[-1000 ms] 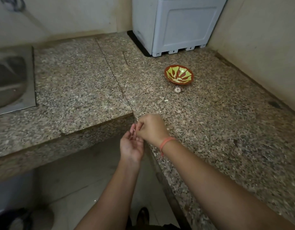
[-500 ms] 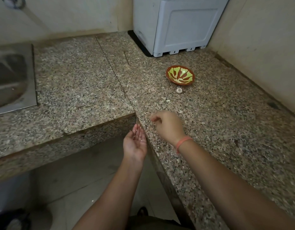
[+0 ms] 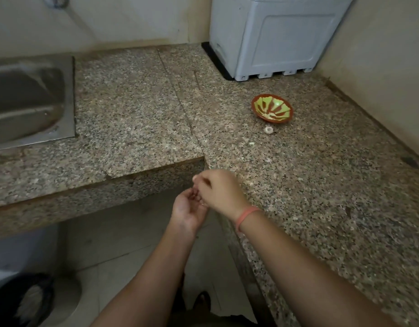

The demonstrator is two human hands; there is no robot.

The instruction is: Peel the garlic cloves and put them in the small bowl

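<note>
Speckled granite surface (image 3: 309, 185): L-shaped, 2 slabs meeting at a seam that runs from the back wall to the inner corner. It fills most of the view.

White unit (image 3: 274, 36): boxy, plastic-looking, standing on the surface against the back wall, right of the seam.

Steel sink (image 3: 27, 100): set into the left slab, cut off by the frame edge.

Tiled floor (image 3: 123, 244): visible below the inner corner. A dark round bin (image 3: 3, 298) sits at lower left, with something pale in it that is too dim to identify.

2 bare forearms reach in from the bottom edge, and the hands meet at the inner corner, just off the edge of the surface.

Left hand (image 3: 188, 208): palm up, fingers bent into a loose cup, tips hidden behind the other hand. We cannot tell whether it holds anything.

Right hand (image 3: 217, 192): back toward us, fingers curled, fingertips drawn down to the left hand's fingers. It is motion-blurred, so we cannot tell whether it is pinching a clove or nothing.

Small bowl (image 3: 272, 109): red-brown with green rays, upright on the right slab, in front of the white unit and well apart from the hands. We see no clove in it.

Orange wristband (image 3: 247, 217): on the right wrist.

Garlic piece (image 3: 268, 130): pale, on the surface just in front of the bowl, not touching it.

Pale scrap (image 3: 251, 143): 1 smaller fleck, nearer the hands.
</note>
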